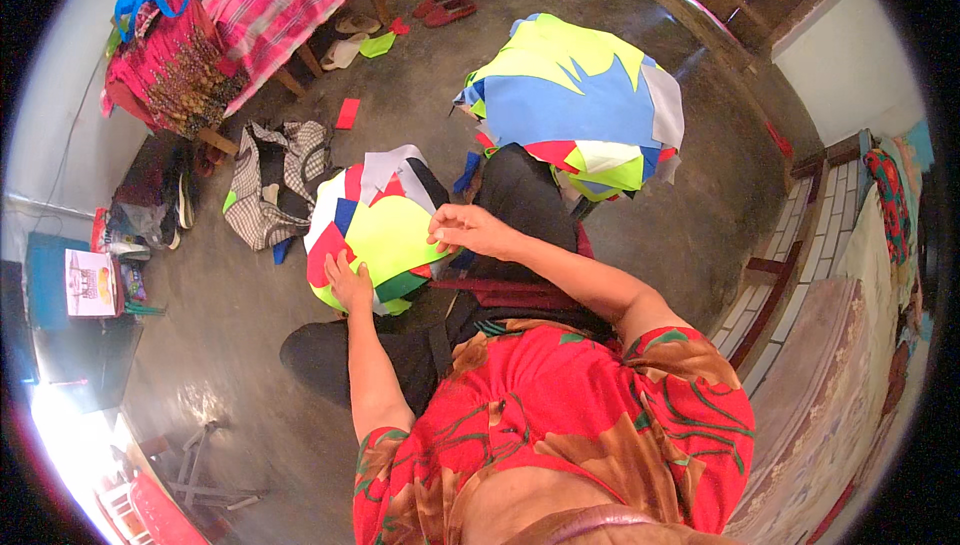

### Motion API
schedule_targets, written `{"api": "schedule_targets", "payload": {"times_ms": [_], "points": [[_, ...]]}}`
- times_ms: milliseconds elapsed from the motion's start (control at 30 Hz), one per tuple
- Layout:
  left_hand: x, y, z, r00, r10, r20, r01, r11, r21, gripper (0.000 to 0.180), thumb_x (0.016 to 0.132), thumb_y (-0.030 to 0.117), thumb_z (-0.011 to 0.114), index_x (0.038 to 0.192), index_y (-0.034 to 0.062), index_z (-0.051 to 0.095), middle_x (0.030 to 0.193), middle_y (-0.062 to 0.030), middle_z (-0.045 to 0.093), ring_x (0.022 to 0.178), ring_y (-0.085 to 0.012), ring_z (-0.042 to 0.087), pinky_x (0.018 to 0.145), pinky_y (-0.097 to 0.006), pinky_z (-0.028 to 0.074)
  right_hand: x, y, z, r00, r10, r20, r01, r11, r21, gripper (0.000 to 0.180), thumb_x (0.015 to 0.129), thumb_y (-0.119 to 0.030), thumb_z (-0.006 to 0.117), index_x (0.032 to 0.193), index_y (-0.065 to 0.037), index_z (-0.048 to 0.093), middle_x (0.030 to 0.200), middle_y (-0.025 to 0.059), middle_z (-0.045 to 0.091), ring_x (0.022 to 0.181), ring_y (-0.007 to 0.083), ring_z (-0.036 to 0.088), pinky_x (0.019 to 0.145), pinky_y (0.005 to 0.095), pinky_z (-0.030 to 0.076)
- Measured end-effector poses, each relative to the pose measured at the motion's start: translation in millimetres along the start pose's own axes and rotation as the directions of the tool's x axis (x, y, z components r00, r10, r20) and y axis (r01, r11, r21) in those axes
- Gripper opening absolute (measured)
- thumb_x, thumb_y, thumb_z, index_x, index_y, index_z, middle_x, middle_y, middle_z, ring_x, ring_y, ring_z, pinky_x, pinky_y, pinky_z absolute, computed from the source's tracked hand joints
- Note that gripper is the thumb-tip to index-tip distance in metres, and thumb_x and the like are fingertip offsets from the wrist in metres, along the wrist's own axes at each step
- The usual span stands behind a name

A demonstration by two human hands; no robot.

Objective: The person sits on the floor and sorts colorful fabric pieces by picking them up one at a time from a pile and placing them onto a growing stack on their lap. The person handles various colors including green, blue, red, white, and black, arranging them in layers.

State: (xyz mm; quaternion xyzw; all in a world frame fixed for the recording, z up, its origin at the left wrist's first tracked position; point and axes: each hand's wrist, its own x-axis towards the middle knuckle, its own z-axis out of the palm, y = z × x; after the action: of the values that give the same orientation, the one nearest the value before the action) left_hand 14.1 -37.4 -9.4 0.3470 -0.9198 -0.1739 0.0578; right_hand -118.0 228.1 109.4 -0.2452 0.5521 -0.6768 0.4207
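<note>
Pinching the near-right edge of the top neon-yellow sheet [385,235], my right hand [470,230] has its fingertips drawn together on that edge. Left hand [348,283] lies flat, fingers spread, pressed on the lower left of the near pile of coloured cloth pieces [375,230], which rests on my lap over the dark trousers [520,205]. Pile holds yellow, red, blue, white and green cut pieces, stacked unevenly.

Second, bigger pile [580,105] of blue, yellow, white and red pieces sits further out, apart from both hands.

Step in hand, as I read it: sorting or peeling one piece off the near pile. Next move calls for a clean lift of only the top sheet, with the left hand holding the rest down so the stack doesn't slide.

Checked bag [270,185] lies on the concrete floor [680,225], left of the pile.
</note>
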Motion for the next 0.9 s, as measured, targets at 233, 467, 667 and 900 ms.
{"api": "schedule_targets", "payload": {"times_ms": [233,467,667,900], "points": [[-0.9,-10.2,8.2,0.998,0.047,-0.052,-0.046,0.999,0.015,0.055,0.081,0.024,0.063,0.130,0.0168,0.040,0.146,-0.0102,0.024,0.133,-0.0308,0.024,0.098,-0.049,0.035,-22.0,-71.9,-47.1,0.873,-0.371,-0.317,0.216,0.877,-0.429,0.010,0.086,-0.011,0.057,0.091,-0.002,0.060,0.083,0.0023,0.061,0.079,0.0106,0.058,0.073,0.0263,0.047],[-1.0,-9.7,8.6,0.998,0.031,-0.056,-0.029,0.999,0.023,0.054,0.080,0.025,0.064,0.129,0.0165,0.041,0.144,-0.0104,0.026,0.133,-0.0318,0.025,0.097,-0.050,0.036,-24.9,-122.3,-154.8,0.495,-0.743,-0.451,-0.239,0.383,-0.892,0.032,0.078,-0.018,0.065,0.108,-0.011,0.057,0.099,0.0094,0.062,0.091,0.0268,0.058,0.076,0.0367,0.048],[0.2,-9.9,11.6,0.996,0.047,-0.076,-0.046,0.999,0.015,0.055,0.080,0.023,0.064,0.129,0.0165,0.040,0.144,-0.0105,0.026,0.132,-0.0324,0.025,0.095,-0.050,0.037,-22.7,-113.9,-193.1,0.552,-0.745,-0.375,-0.488,0.075,-0.869,0.037,0.078,-0.023,0.064,0.111,-0.009,0.054,0.104,0.0140,0.057,0.099,0.0325,0.054,0.080,0.0424,0.046],[-2.0,-9.8,10.9,0.996,0.033,-0.083,-0.032,0.999,0.021,0.056,0.079,0.023,0.065,0.128,0.0158,0.041,0.142,-0.0112,0.028,0.132,-0.0328,0.026,0.094,-0.050,0.038,-7.0,-118.8,-205.3,0.499,-0.669,-0.550,-0.650,0.131,-0.749,0.028,0.081,-0.026,0.062,0.102,-0.008,0.059,0.097,0.0129,0.057,0.093,0.0329,0.058,0.074,0.0461,0.048]]}}
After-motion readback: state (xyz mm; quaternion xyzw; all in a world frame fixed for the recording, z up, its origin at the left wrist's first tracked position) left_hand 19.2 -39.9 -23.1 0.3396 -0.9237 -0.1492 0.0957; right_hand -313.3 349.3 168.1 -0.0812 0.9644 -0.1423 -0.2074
